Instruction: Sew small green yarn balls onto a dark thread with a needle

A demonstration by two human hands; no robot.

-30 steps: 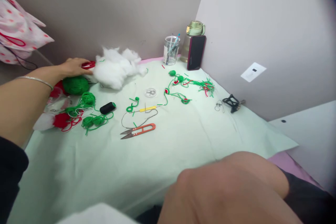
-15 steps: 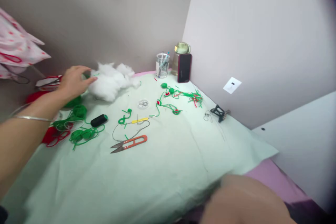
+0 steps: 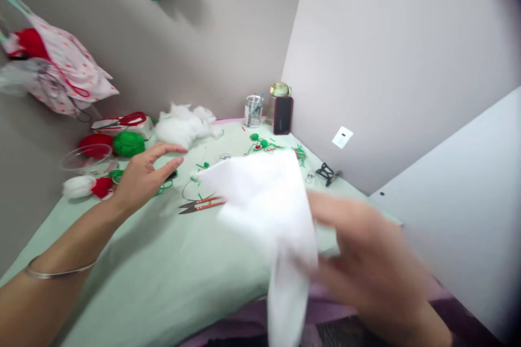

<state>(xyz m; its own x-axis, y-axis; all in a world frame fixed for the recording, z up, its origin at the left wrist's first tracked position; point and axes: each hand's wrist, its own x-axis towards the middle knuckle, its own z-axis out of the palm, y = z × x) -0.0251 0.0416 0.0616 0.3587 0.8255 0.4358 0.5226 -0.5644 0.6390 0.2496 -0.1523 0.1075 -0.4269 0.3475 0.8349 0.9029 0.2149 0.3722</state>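
My right hand [image 3: 362,255], smeared by motion, grips a white tissue [image 3: 268,200] over the front middle of the table. The tissue hangs down in loose folds and hides part of the crochet pieces behind it. My left hand [image 3: 148,176] hovers over the left side with thumb and fingers apart, holding nothing. Just beyond its fingertips lies a heap of white stuffing [image 3: 179,124]. Orange-handled thread snips [image 3: 201,204] rest on the cloth between the hands, their handle end partly behind the tissue. A black thread spool [image 3: 172,175] is mostly hidden by my left hand.
At the left sit a green yarn ball [image 3: 129,144], a red yarn ball [image 3: 96,146], white yarn [image 3: 79,187] and red-handled scissors [image 3: 132,119]. A glass of pens [image 3: 254,111], a jug [image 3: 280,89] and a phone [image 3: 283,115] stand in the back corner.
My left hand has drawn back from the stuffing toward me, fingers still apart. My right hand has come up into view with the white tissue. The camera view has shifted.
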